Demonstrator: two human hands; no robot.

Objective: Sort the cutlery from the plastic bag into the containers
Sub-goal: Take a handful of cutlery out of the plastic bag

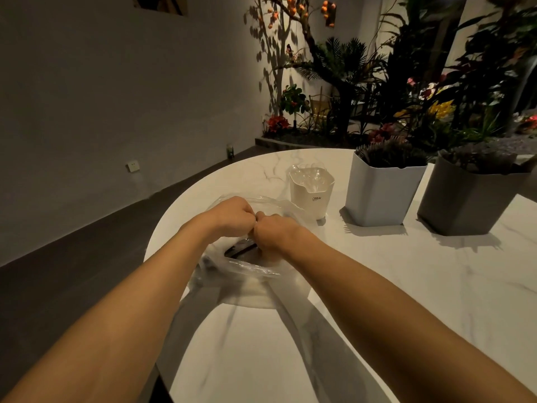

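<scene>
I count one plastic bag [247, 266] at the centre of the table [377, 286], with dark cutlery [241, 248] inside, too bunched to number. Two hands, the left hand [232, 216] and right hand [273, 232], knuckles touching, both pinch its top film. There are three containers from 1 to 3 o'clock: a white container [312, 196] holding clear spoons, then a light grey container [380, 196] and a dark grey container [467, 202], both with dark pieces.

Held both bare forearms extended forward, converging until the fists met knuckle to knuckle. Kept the left hand [232, 216] curled tight, back upward, fingers tucked under. Set the right hand [275, 233] against it, slightly lower, likewise curled. Appeared to pinch the plastic bag [250, 268] with both hands, with fingertips hidden from view.
</scene>
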